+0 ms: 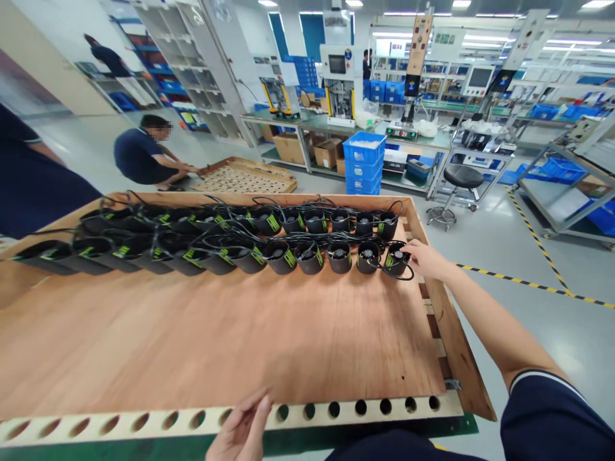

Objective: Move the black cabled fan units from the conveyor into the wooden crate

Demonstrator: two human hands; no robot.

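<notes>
Head view showed the work partway along, judging by how things lay. Two long rows of black cups stood upright along the far side of a wooden tray (pixel 464 349): a far row (pixel 316 222) and a near row (pixel 339 258), both running almost the full width. Black cables (pixel 312 238) lay tangled over and between them. On the near side, bare plywood (pixel 230 339) stretched from the near row to a holed strip (pixel 155 422) along the tray's front edge, so only the far part of the tray looked filled. Whether cups were going in or coming out could not be told from this moment.

The right hand (pixel 419 259) reached to the end cup (pixel 394 264) of the near row, close to the tray's right wall. Its fingers were bent together at the cup's rim, beside a looped cable (pixel 412 274); whether they had hold of either was unclear. The left hand (pixel 240 428) hung over the holed strip, half curled, thumb and forefinger slightly apart, with nothing visible in it. Beyond, a crouching co-worker (pixel 139 153) reached to another tray (pixel 288 187) on the floor.
</notes>
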